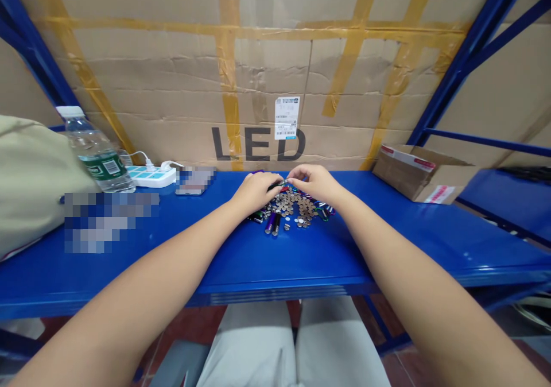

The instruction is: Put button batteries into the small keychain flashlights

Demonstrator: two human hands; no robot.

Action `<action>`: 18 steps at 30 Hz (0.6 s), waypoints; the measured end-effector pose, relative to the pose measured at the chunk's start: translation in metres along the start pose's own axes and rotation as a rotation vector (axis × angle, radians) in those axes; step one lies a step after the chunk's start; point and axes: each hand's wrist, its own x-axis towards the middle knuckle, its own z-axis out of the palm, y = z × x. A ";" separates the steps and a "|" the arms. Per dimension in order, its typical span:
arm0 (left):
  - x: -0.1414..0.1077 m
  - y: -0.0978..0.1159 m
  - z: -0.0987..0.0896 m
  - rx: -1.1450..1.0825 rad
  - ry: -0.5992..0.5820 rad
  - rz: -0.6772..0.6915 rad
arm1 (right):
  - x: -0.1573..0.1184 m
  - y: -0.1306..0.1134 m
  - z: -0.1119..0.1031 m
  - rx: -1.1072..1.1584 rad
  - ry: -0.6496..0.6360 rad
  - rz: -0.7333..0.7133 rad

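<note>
On the blue steel shelf (pixel 275 260) lies a loose heap of small silver metal discs (pixel 293 209), mixed with short cylinders in purple, green and black (pixel 271 223). My left hand (pixel 256 192) and my right hand (pixel 312 183) are over the far side of the heap, with their fingertips close together. Between them is a thin dark cylinder (pixel 275 186), pinched by my left fingers, with my right fingertips at its end. The hands hide the far part of the heap.
A plastic water bottle (pixel 97 151) and a beige fabric bag (pixel 34 180) stand at the left, near a white power strip (pixel 152 175) with a plugged-in cord. A flattened cardboard box (pixel 424 174) lies at the right. Taped cardboard forms the back wall.
</note>
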 end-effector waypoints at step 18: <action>-0.004 0.002 -0.004 -0.173 0.047 0.009 | 0.001 -0.006 0.007 0.107 0.043 0.021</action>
